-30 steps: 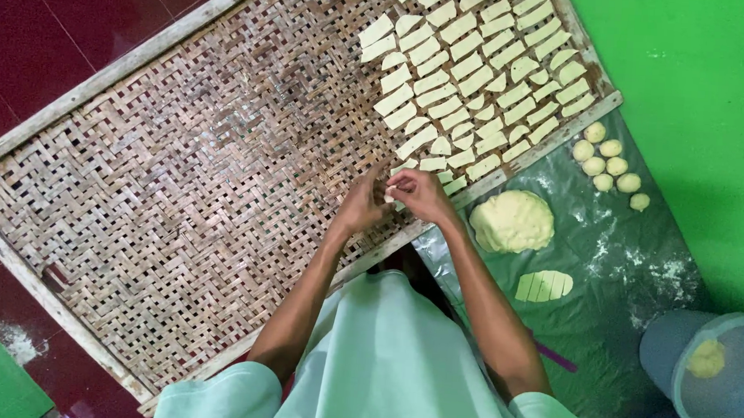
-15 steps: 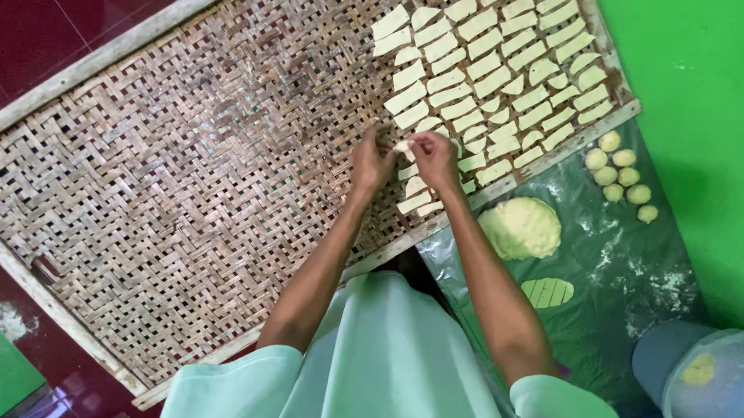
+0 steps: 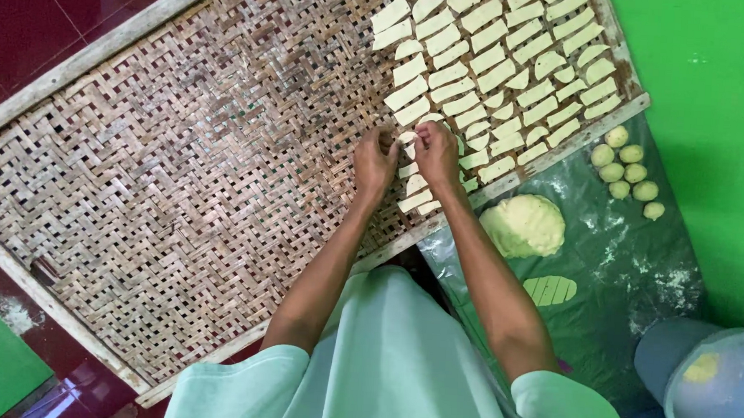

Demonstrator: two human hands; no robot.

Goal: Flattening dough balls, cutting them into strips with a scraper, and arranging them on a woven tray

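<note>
Pinching small pale dough strip [image 3: 408, 138] between fingertips of both hands, left hand [image 3: 375, 161] and right hand [image 3: 435, 153] close together over woven bamboo tray [image 3: 180, 192]. Fingers of both curled shut on strip, just above tray weave. Strip sits at near end of rows of cut dough pieces [image 3: 495, 64] covering tray's far right part. Beside tray, on plastic sheet [image 3: 629, 262]: dough lump [image 3: 523, 226], small dough balls [image 3: 629, 170], sliced flat dough piece [image 3: 550, 289]. Grey bowl [image 3: 707, 382] at sheet's corner.

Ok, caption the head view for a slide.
Both hands, left hand and right hand, place a dough strip on a woven tray.
</note>
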